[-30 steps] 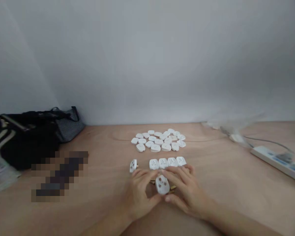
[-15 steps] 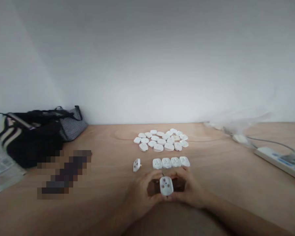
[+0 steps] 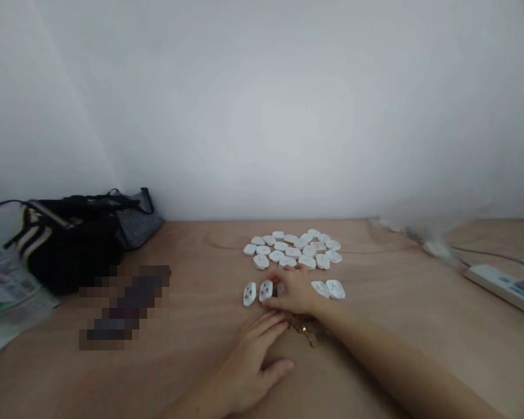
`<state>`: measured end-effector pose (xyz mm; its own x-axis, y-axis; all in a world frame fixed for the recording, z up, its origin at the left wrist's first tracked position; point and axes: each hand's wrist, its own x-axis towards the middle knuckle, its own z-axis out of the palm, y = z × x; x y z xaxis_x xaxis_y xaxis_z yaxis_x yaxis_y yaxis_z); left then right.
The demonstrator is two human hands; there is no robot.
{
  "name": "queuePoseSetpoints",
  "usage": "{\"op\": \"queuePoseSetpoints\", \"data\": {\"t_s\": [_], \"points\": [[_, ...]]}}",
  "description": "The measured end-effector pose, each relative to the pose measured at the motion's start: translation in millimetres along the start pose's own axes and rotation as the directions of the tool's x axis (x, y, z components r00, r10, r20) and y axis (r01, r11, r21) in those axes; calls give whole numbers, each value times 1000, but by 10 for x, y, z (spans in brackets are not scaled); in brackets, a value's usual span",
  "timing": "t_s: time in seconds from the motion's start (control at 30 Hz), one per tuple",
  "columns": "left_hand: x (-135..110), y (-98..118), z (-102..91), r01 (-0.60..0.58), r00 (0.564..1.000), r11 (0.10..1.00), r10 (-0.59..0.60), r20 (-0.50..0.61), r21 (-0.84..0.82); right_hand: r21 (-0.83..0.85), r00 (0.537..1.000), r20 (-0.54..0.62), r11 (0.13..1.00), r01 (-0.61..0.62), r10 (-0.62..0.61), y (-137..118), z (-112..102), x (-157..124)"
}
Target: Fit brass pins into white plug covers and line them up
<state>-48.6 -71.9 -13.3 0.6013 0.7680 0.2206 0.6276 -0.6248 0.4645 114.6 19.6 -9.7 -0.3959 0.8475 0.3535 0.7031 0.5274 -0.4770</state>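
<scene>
Right hand (image 3: 294,291) curled over one plug shell (image 3: 281,289), grip unclear; left hand (image 3: 248,355) open, flat on wooden table (image 3: 388,355). Four more shells (image 3: 265,290) nearby, roughly twenty in loose pile (image 3: 292,250) beyond, brass pins (image 3: 308,329) between hands.

Flat white three-hole plug faces (image 3: 266,290) lie in a row under and beside the right fingers (image 3: 293,278), with brass plug pins (image 3: 308,330) just beside the left fingers (image 3: 273,322).
</scene>
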Motion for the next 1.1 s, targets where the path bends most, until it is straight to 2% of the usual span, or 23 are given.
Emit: {"op": "queuePoseSetpoints", "data": {"t_s": [0.1, 0.3, 0.47, 0.63, 0.77, 0.93, 1.1], "points": [[8, -13, -1, -5, 1000, 1000, 5, -8, -12, -37, 999, 32, 999, 21, -20, 49, -16, -1], [22, -87, 13, 2, 999, 999, -3, -35, -48, -132, 994, 105, 990, 57, -43, 305, -248, -93], [59, -70, -21, 16, 997, 994, -24, -72, -104, -150, 983, 160, 982, 116, -92, 351, -261, -142], [97, -82, -8, 11, 992, 994, -25, -121, -112, -150, 993, 75, 984, 98, -88, 291, -280, -206], [175, -107, 31, -20, 988, 997, 8, -155, -72, -60, 996, -30, 995, 82, -84, 283, -398, -441], [287, -116, 104, -46, 984, 999, 42, -176, -17, 13, 998, -23, 998, 65, -64, 269, -517, -827], [323, -116, 141, -49, 972, 998, 41, -232, -30, 60, 998, -3, 996, 64, -64, 232, -504, -968]]}}
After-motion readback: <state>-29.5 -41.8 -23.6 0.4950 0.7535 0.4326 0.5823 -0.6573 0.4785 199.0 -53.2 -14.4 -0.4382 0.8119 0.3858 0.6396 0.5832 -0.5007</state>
